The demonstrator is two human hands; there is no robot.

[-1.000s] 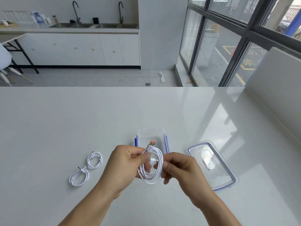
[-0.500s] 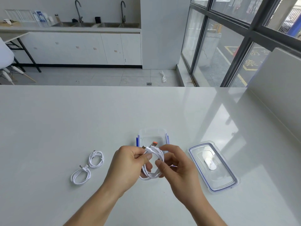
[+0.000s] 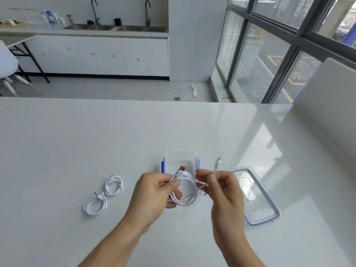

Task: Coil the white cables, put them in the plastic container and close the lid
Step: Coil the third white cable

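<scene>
My left hand (image 3: 154, 193) pinches a coiled white cable (image 3: 186, 189) with an orange-tipped USB plug, held just in front of the clear plastic container (image 3: 181, 157). My right hand (image 3: 223, 187) grips the same cable's free end, which sticks up blurred above the fingers. The container stands open with blue clips on its sides; nothing shows in it, though the hands hide its near part. Its clear lid (image 3: 258, 199) with a blue seal lies flat to the right. Two more coiled white cables (image 3: 113, 185) (image 3: 95, 205) lie on the table to the left.
The white table (image 3: 96, 141) stretches far ahead and to both sides. A white partition (image 3: 331, 105) rises along its right edge. Beyond the table are a floor, cabinets with sinks and a large window.
My right hand has moved to the right and pulled the cable's free end out of the coil and upward. My left hand still holds the coil.
</scene>
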